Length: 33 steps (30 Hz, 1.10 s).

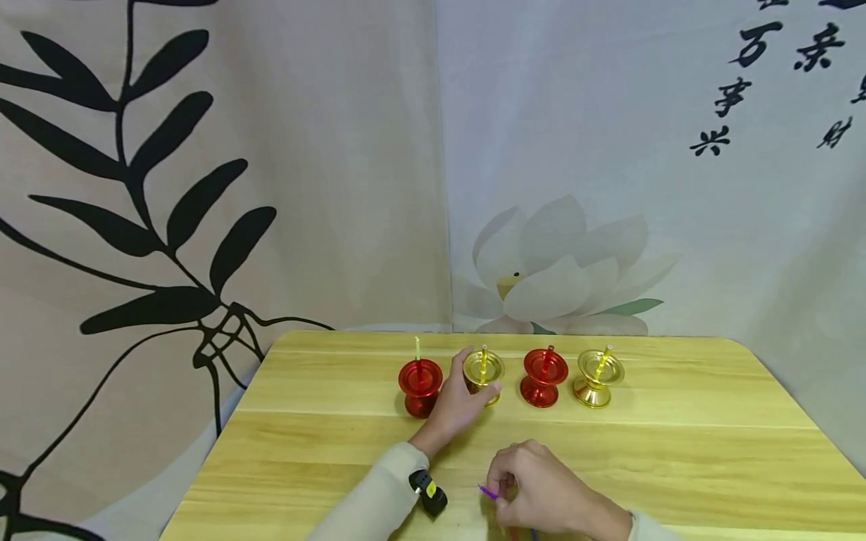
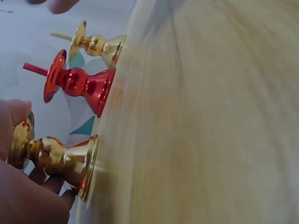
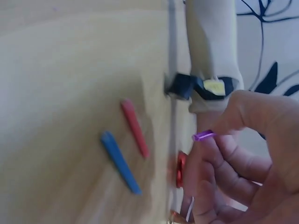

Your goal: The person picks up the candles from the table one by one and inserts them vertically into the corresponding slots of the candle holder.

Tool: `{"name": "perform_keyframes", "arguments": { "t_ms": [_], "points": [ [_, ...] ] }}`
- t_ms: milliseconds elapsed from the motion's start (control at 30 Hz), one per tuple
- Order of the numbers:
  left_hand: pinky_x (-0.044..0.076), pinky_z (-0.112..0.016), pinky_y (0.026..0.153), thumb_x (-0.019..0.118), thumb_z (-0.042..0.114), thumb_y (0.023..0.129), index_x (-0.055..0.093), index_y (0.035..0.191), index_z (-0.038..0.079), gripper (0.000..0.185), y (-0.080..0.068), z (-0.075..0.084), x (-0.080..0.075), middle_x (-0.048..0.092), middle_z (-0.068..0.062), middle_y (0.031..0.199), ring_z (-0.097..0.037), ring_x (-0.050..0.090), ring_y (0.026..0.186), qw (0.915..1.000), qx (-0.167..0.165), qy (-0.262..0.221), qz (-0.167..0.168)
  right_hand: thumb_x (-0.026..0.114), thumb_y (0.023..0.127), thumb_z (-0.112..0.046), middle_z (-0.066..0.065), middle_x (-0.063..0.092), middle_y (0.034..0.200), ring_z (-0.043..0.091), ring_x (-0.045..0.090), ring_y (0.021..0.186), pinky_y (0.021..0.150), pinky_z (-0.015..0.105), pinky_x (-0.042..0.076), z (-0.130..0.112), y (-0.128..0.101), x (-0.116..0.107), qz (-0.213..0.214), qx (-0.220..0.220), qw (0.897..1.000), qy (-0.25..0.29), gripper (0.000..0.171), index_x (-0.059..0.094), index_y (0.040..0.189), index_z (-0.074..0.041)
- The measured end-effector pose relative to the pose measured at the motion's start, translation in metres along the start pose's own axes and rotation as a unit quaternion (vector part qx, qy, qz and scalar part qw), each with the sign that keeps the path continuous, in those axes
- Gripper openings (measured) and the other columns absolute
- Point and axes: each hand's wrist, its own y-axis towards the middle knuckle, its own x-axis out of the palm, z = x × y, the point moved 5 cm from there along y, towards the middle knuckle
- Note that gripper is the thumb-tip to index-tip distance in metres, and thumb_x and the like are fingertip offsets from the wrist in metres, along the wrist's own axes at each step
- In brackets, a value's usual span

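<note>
My left hand (image 1: pixel 455 409) grips a gold candle holder (image 2: pixel 70 161), its fingers and thumb around the holder, which stands upright on the table. A thin yellow stick (image 1: pixel 483 364) rises from its dish. Nearer the front, my right hand (image 1: pixel 537 485) pinches a thin purple stick (image 3: pixel 204 135) between thumb and fingertips, well apart from the holders. Left of the gripped holder stands a red candle holder (image 1: pixel 419 379) with a pale yellow-green stick (image 1: pixel 417 348) upright on it. To the right are another red holder (image 1: pixel 541 391) and a second gold holder (image 1: pixel 591 392).
A red stick (image 3: pixel 135 128) and a blue stick (image 3: pixel 120 162) lie on the wooden table (image 1: pixel 710 451) beside my right hand. Behind the table's back edge hangs a printed curtain (image 1: pixel 352 188). A black camera (image 1: pixel 431 500) is strapped to the left wrist.
</note>
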Motion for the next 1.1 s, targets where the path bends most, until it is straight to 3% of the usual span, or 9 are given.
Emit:
{"name": "perform_keyframes", "arguments": {
  "t_ms": [200,500,800,1100],
  "points": [
    [0.042,-0.059,0.121,0.081,0.027,0.102,0.034,0.167,0.007,0.083,-0.002,0.001,-0.002,0.06,-0.028,0.148,-0.04,0.058,0.14,0.9999,0.015,-0.005,0.003,0.079,0.071,0.002,-0.019,0.066,0.076,-0.004,0.06,0.069,0.061,0.02,0.055,0.009,0.008,-0.016,0.044,0.001,0.998,0.033,0.024,0.072,0.081,-0.019],
    [0.042,-0.06,0.12,0.08,0.024,0.102,0.033,0.165,0.002,0.081,-0.009,0.001,-0.005,0.061,-0.029,0.146,-0.042,0.06,0.138,0.9995,0.031,-0.009,0.003,0.076,0.08,0.008,-0.014,0.071,0.077,0.002,0.067,0.069,0.062,0.027,0.06,0.03,0.025,-0.034,0.098,0.022,0.991,0.086,0.024,0.073,0.083,-0.015],
    [0.042,-0.06,0.12,0.078,0.017,0.102,0.033,0.163,0.002,0.078,-0.016,0.003,-0.008,0.061,-0.027,0.146,-0.04,0.058,0.14,0.9996,0.025,-0.01,-0.012,0.079,0.085,0.005,-0.005,0.076,0.087,0.01,0.072,0.077,0.071,0.03,0.063,0.043,0.043,-0.053,0.171,0.049,0.98,0.088,0.016,0.077,0.09,-0.01],
    [0.038,-0.056,0.125,0.075,0.012,0.105,0.025,0.165,-0.001,0.079,-0.022,0.008,-0.01,0.051,-0.025,0.157,-0.039,0.051,0.148,0.9979,0.019,-0.053,-0.033,0.081,0.09,0.002,0.0,0.078,0.089,0.013,0.075,0.079,0.072,0.029,0.063,0.047,0.069,-0.067,0.208,0.068,0.971,0.094,0.009,0.079,0.096,-0.005]
  ]
}}
